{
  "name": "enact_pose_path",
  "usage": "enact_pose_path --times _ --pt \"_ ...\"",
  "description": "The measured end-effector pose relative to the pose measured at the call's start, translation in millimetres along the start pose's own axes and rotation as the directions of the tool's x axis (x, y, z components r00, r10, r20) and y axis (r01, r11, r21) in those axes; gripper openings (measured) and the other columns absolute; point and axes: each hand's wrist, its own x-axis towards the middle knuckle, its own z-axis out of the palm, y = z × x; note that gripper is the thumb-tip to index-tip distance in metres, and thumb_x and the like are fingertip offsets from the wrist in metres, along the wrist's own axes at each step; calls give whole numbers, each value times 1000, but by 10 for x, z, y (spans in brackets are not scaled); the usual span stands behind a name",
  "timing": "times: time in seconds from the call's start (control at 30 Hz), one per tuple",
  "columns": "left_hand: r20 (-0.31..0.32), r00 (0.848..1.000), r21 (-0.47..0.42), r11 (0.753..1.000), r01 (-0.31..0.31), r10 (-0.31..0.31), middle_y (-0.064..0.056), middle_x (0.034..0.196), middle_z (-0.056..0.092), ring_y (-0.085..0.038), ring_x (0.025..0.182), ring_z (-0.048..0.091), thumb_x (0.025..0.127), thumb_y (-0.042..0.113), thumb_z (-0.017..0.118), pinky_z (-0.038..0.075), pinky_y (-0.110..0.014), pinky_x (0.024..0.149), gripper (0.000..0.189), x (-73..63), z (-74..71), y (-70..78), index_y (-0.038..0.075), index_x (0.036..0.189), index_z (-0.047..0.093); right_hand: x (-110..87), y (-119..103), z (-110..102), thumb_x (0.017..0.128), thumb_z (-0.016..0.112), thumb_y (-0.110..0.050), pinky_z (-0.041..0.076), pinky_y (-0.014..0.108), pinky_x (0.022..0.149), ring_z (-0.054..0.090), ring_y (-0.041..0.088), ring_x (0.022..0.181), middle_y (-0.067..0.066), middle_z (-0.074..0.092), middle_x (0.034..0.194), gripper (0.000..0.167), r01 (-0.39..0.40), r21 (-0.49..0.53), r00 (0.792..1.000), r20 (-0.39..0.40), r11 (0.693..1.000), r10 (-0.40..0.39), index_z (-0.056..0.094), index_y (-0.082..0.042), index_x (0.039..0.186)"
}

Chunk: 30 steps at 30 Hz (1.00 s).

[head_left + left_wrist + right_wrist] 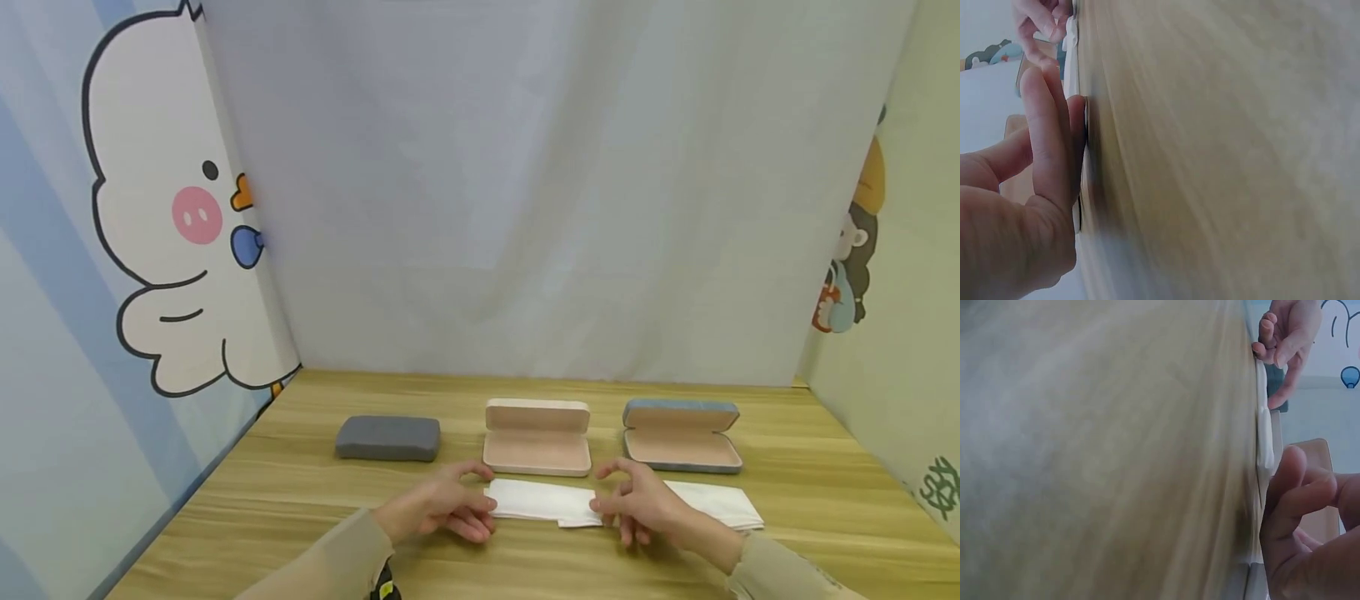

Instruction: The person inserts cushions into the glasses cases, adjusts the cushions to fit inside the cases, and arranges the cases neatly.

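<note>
A folded white cloth (542,502) lies flat on the wooden table between my two hands. At its left end is my left hand (450,504), thumb tip at the edge and index finger reaching forward above it. My right hand (637,504) is at the opposite end, thumb and index finger apart, the other fingers bent toward the table. Neither hand visibly pinches the cloth. Behind it stands an opened cream glasses case (537,457) with a pink lining. A second folded white cloth (720,503) lies partly hidden behind my right hand.
A blue-grey glasses case (682,452) stands open at the back right. At the back left sits a closed dark grey glasses case (388,438). The table (300,500) ends at a pale curtain (525,192), with printed sheets at both sides.
</note>
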Motion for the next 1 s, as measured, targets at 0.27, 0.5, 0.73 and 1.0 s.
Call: enact_pose_path --times 0.27,0.5,0.73,1.0 --pt "-63 998 -4 1000 -21 21 -14 72 69 -15 54 67 90 -2 59 61 -28 55 48 5 22 -12 4 133 38 46 6 32 86 72 -19 39 14 36 54 4 41 7 66 72 55 -7 -44 1000 -13 999 7 42 10 121" --pt "-83 996 -22 999 -32 30 -16 73 70 -16 54 67 90 -3 57 60 -28 53 51 16 19 -50 5 134 34 88 8 67 85 74 -20 39 14 35 53 4 39 6 65 68 52 1 -66 1000 -21 998 -2 45 9 117" --pt "-78 997 -2 1000 -29 29 -14 70 69 -16 53 67 91 -1 56 60 -28 52 40 36 46 -52 5 125 36 90 -20 87 84 75 -19 41 14 35 53 3 38 5 64 64 50 -10 -56 1000 -22 998 9 46 10 113" --pt "-74 997 19 1000 6 -4 -12 65 67 -15 50 66 92 -2 55 59 -26 50 16 63 83 -25 3 105 46 136 -38 148 83 73 -11 42 16 34 51 3 36 4 63 59 28 -7 -132 997 -77 991 -3 53 5 95"
